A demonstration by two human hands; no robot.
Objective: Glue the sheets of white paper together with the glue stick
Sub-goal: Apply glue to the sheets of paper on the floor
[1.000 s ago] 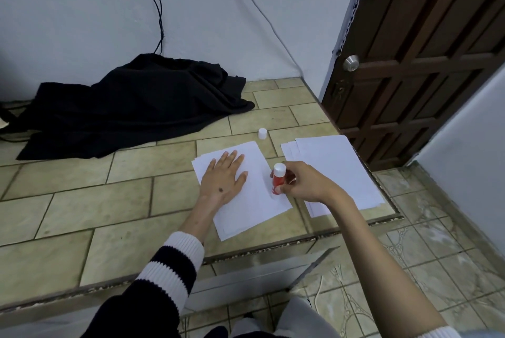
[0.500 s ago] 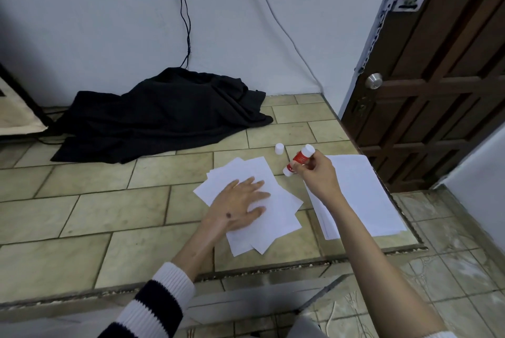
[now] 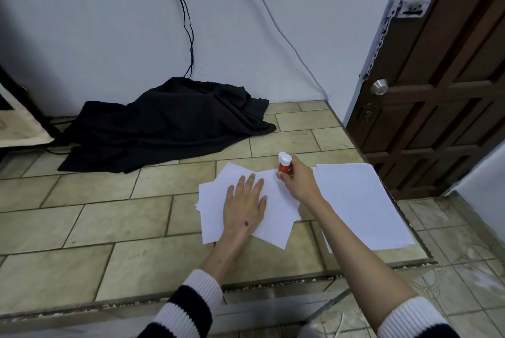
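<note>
Left hand point(image 3: 244, 205) lies flat on fanned, smooth white sheets point(image 3: 276, 225); the right hand point(image 3: 300, 182) has its grip curled round a stubby red glue stick point(image 3: 283, 167) (white-capped), on the tiled counter point(image 3: 109, 217).

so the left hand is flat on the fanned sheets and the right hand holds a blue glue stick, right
Not quite: the glue stick is red with white ends, not blue, as the head view shows. The left hand does lie flat on the fanned sheets, and the right hand holds the stick.

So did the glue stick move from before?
Yes. The glue stick went from the near edge of the fanned sheets to their far edge, toward the wall, in the right hand.
</note>
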